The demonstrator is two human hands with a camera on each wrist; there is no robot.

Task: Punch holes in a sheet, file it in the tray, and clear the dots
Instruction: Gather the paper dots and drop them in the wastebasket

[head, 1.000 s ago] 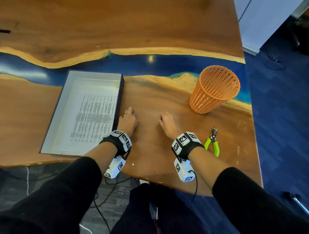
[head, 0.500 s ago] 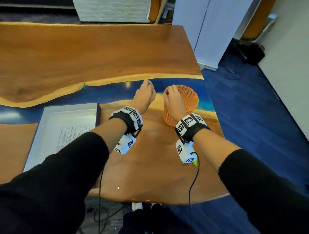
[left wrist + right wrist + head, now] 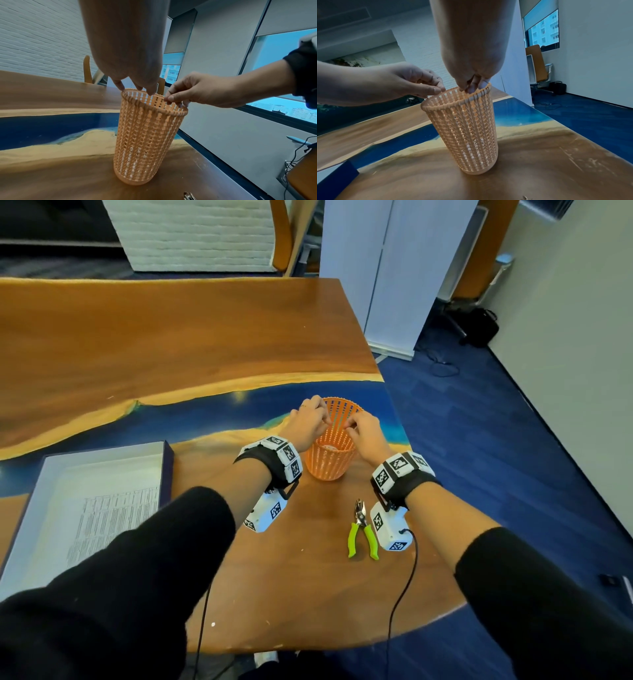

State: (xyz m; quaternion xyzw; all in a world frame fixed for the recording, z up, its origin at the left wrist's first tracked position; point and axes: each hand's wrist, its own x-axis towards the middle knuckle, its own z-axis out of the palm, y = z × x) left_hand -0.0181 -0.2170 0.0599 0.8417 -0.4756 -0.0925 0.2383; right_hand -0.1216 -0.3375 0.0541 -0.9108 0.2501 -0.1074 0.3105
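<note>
The orange lattice basket [image 3: 330,460] stands upright on the table, with white bits on its bottom [image 3: 137,150]. Both my hands hover just over its rim. My left hand [image 3: 323,422] is at the left side of the mouth, thumb and forefinger tips [image 3: 436,90] pressed together. My right hand [image 3: 349,424] is at the right side, its fingertips [image 3: 169,99] pinched the same way. No dot shows between either pair of fingers. The printed sheet [image 3: 113,508] lies flat in the grey tray [image 3: 168,460] at the left. The green-handled hole punch [image 3: 361,529] lies behind my right wrist.
A white speck [image 3: 213,624] lies near the table's front edge, a smaller one [image 3: 302,550] left of the punch. The table's right edge [image 3: 404,433] runs close past the basket, with blue carpet below. A chair and white panels stand beyond the far end.
Both hands have lifted off the table and come forward over the basket mouth, fingers pinched. The head view has tilted up, so the punch shows again behind the right wrist.
</note>
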